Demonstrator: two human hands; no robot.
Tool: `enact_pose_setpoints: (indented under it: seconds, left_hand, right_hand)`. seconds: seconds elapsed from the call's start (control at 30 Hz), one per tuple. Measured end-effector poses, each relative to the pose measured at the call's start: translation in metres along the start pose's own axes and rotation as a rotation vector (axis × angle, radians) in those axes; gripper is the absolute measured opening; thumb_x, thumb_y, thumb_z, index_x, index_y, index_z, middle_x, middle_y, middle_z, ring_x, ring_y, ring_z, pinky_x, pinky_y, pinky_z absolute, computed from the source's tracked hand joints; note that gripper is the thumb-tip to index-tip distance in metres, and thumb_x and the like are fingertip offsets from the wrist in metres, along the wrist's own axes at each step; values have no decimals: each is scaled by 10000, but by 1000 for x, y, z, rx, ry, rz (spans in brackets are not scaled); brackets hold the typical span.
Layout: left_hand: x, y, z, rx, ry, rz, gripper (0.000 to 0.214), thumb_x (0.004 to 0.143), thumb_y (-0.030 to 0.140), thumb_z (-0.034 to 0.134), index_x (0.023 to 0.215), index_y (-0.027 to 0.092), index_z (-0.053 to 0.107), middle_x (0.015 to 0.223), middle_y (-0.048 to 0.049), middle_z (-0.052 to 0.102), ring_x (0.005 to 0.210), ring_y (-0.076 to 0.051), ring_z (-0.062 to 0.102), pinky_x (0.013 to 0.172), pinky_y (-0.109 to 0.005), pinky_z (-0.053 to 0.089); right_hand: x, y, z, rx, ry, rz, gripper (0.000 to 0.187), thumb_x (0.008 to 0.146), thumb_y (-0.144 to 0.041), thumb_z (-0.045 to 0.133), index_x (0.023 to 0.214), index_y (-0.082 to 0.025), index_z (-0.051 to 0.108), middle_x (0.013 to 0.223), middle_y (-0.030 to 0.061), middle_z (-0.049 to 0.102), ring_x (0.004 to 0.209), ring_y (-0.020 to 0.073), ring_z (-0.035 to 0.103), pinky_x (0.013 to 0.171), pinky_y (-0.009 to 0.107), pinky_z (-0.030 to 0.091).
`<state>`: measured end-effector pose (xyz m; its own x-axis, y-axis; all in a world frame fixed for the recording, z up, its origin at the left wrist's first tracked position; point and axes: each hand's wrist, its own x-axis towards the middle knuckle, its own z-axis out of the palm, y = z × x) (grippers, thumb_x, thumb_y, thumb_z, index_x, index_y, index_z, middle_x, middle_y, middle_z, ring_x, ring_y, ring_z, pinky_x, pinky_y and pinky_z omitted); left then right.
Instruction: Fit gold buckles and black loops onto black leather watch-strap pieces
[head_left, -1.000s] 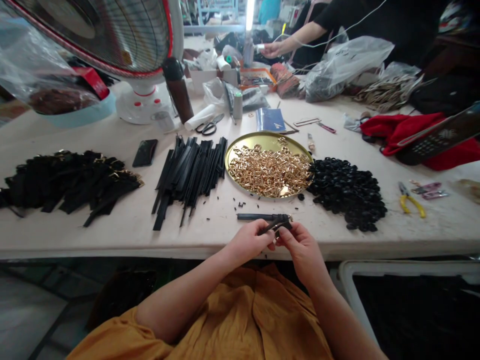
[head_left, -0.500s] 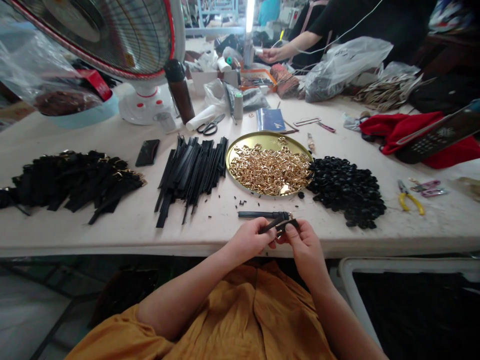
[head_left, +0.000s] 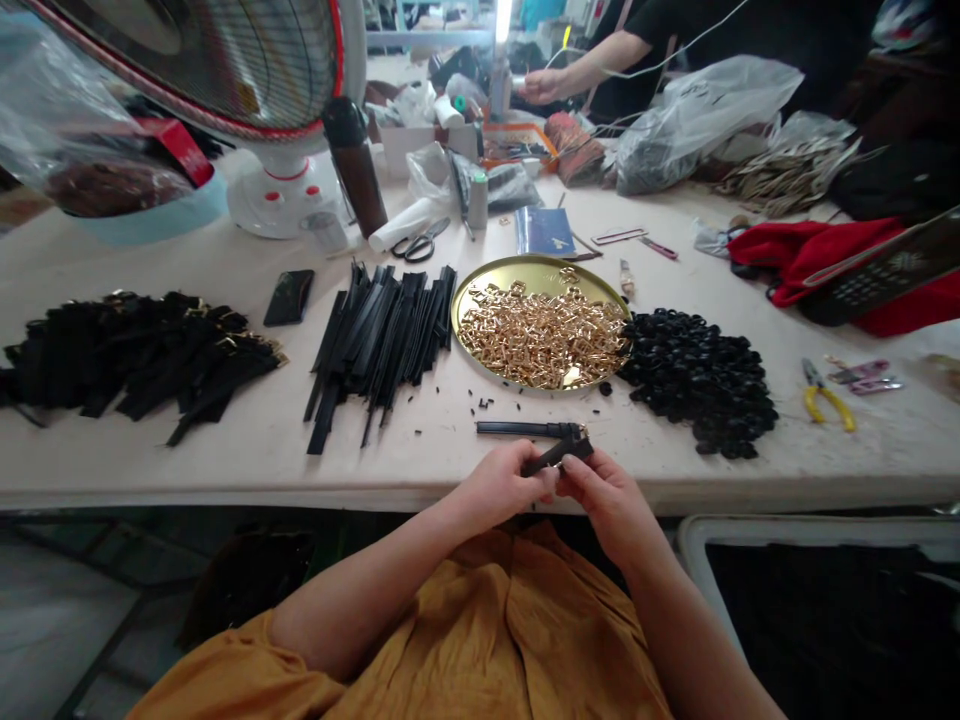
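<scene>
Close to the table's front edge, my left hand (head_left: 511, 482) and my right hand (head_left: 604, 488) are both closed on one black strap (head_left: 553, 457). It looks folded together between my fingers, and a small bit of gold metal shows at its lower side. Just beyond my fingertips lies another black strap (head_left: 514, 429) with a gold buckle at its right end. Farther back, a round gold tray (head_left: 480, 283) holds a heap of gold buckles (head_left: 540, 335). Black loops (head_left: 705, 380) are piled to the tray's right, and long black strips (head_left: 382, 345) lie to its left.
Buckled straps (head_left: 142, 350) are heaped at far left, near a dark phone (head_left: 289, 298). Scissors (head_left: 421, 241), a blue booklet (head_left: 544, 232) and a fan (head_left: 277, 190) stand or lie behind. Yellow-handled pliers (head_left: 828, 398) lie right. Across the table a person's hand (head_left: 546, 86) holds something small.
The strap between my hands has been brought together; its left part, apart from the rest before, now lies flatter against it. The view has shifted slightly.
</scene>
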<state>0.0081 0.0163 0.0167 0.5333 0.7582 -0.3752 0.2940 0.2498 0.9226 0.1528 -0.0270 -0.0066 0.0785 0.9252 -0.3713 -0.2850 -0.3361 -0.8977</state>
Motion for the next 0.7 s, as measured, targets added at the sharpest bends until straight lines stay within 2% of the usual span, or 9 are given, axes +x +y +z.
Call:
enact_pose_setpoints:
  seconds: [0.1, 0.2, 0.33, 0.43, 0.5, 0.63, 0.7]
  left_hand:
    - [4, 2, -1, -133, -51, -89, 157, 729, 316, 493, 710, 164, 460, 556, 47, 519, 388, -39, 344, 383, -166, 276]
    - [8, 4, -2, -193, -60, -139, 131, 718, 285, 495, 701, 164, 449, 536, 56, 499, 371, -32, 322, 366, -163, 247]
    - [10, 1, 1, -148, -20, -117, 126, 732, 282, 481, 709, 160, 462, 540, 48, 501, 390, -36, 336, 379, -160, 263]
    - [10, -2, 3, -77, 16, -76, 160, 749, 319, 474, 717, 163, 459, 565, 36, 521, 405, -40, 353, 390, -162, 281]
    - [10, -2, 4, -65, 19, -80, 179, 751, 337, 475, 713, 165, 448, 571, 33, 524, 401, -41, 350, 384, -164, 279]
    - [11, 0, 3, -112, -23, -116, 173, 751, 329, 466, 723, 159, 449, 548, 43, 487, 390, -41, 322, 371, -167, 252]
    - [11, 0, 3, -124, -49, -106, 182, 762, 337, 452, 734, 157, 456, 541, 46, 473, 392, -46, 321, 373, -171, 250]
  right_hand:
    - [3, -1, -1, 133, -21, 107, 216, 680, -381, 675, 767, -189, 631, 660, -9, 603, 597, 118, 522, 629, 277, 428]
    - [6, -3, -3, 142, -2, 146, 221, 658, -371, 696, 758, -185, 632, 670, -11, 600, 594, 109, 517, 614, 261, 424]
    - [6, -3, -2, -107, 33, 21, 249, 691, -413, 660, 761, -179, 614, 660, -9, 599, 613, 125, 520, 628, 270, 418]
    - [6, -3, -1, -365, 134, -138, 245, 737, -429, 605, 784, -189, 590, 683, 4, 613, 648, 155, 541, 631, 284, 410]
    - [6, -4, -2, -456, 170, -196, 234, 757, -426, 580, 789, -194, 575, 708, 13, 620, 663, 166, 546, 630, 289, 405]
    - [8, -5, -8, -309, -14, -76, 226, 769, -409, 568, 809, -186, 578, 691, 0, 591, 661, 152, 528, 654, 283, 411]
    - [9, -5, -9, -225, -62, -40, 222, 768, -398, 572, 803, -179, 581, 669, -10, 569, 642, 139, 509, 652, 275, 408]
